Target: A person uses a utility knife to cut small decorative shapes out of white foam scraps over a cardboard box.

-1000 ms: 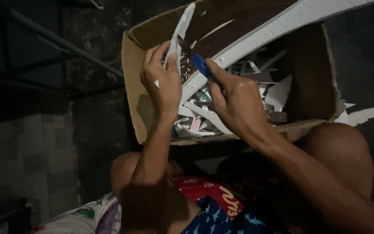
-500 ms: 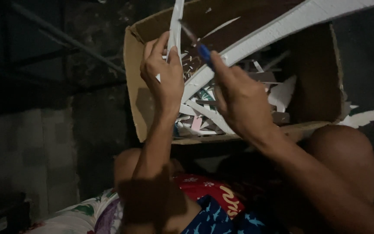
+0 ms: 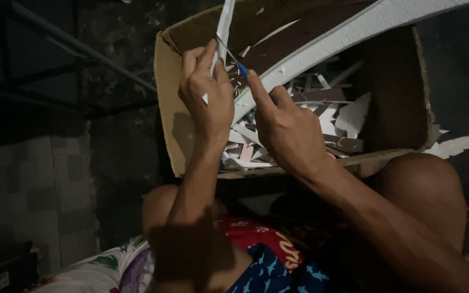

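Note:
My left hand [image 3: 206, 95] grips a narrow white strip [image 3: 224, 27] that stands nearly upright, running up past the top edge of the view. My right hand [image 3: 286, 127] holds a small blue-handled cutter [image 3: 241, 69], its thin blade touching the strip just above my left fingers. Both hands hover over an open cardboard box [image 3: 168, 92] filled with white and brown cut scraps [image 3: 321, 116]. A long white board [image 3: 354, 35] leans across the box behind my right hand.
The box rests between my knees [image 3: 424, 190]. A white leaf-shaped cut-out [image 3: 454, 145] pokes out past the box's right side. A dark tiled floor [image 3: 33, 179] and a metal bar [image 3: 71, 43] lie to the left. Patterned fabric [image 3: 104, 268] is at the bottom.
The white strip has turned from a tilt to nearly upright in my left hand. My right hand with the cutter has moved up along it, toward the left fingers.

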